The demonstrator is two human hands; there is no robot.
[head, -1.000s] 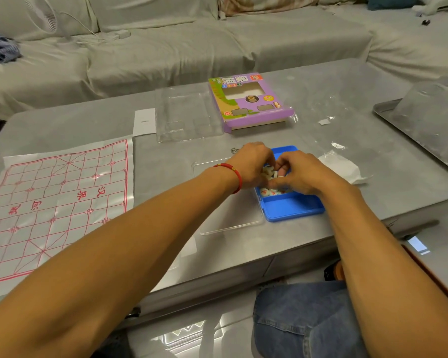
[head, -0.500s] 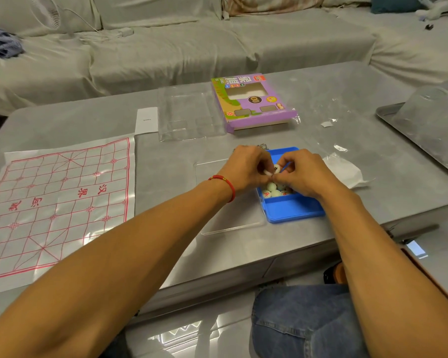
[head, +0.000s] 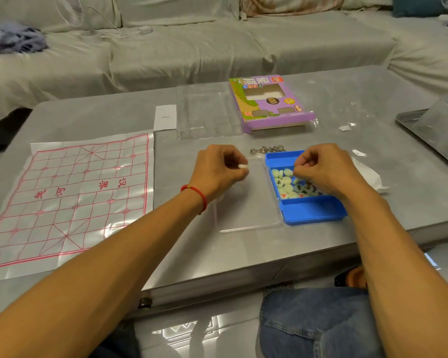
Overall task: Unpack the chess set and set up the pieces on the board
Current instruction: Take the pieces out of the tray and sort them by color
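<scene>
Grey marble-look table up front, pretty glossy, catching soft light. Behind it a big sofa under a pale cover, wrapping round on the right. A small white fan and its cable sit on the seat, a bundle of blue cloth at far left. Shiny tiled floor below reflects a lamp.

Our right hand covers the right part of the blue tray, so we cannot count the chess pieces beneath it, and most of their characters are too small to read. Whether that hand's curled fingers pinch anything, we cannot tell. The white piece in our left hand shows only its edge. The metal tray runs off the right edge, and the paper board off the left.
</scene>
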